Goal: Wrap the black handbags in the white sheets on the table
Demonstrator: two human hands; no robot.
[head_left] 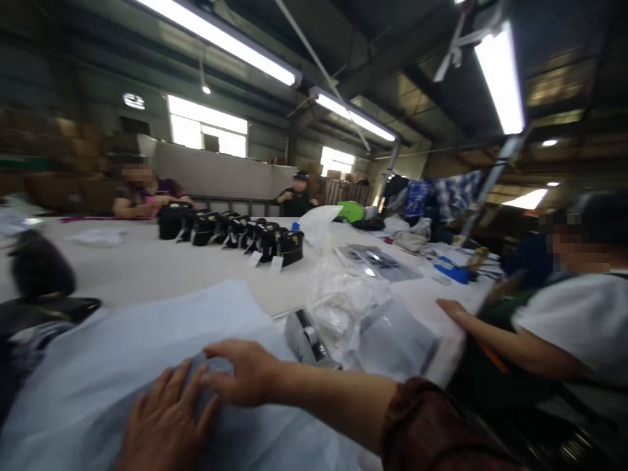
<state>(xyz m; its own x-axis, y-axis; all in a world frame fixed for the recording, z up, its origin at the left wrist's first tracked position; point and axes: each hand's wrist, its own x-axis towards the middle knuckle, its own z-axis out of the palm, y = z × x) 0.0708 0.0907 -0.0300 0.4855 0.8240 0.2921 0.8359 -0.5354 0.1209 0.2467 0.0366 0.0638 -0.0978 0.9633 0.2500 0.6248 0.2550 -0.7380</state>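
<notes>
A large pale blue sheet, thin like paper or plastic, is spread in front of me with creases and a darker fold. My left hand lies flat on it, fingers stretched and slightly spread. Just beside it is my right hand, curved over the sheet, its thumb and forefinger apart and their tips close to my left fingers. Whatever lies under the fold is hidden. Beyond my right wrist stands a grey tape dispenser, partly covered by my forearm.
Several small black bags with white tags line the white table. Clear plastic bags lie right of centre. Black items sit at left. A blue tool lies right, near a co-worker. Two more people sit across the table.
</notes>
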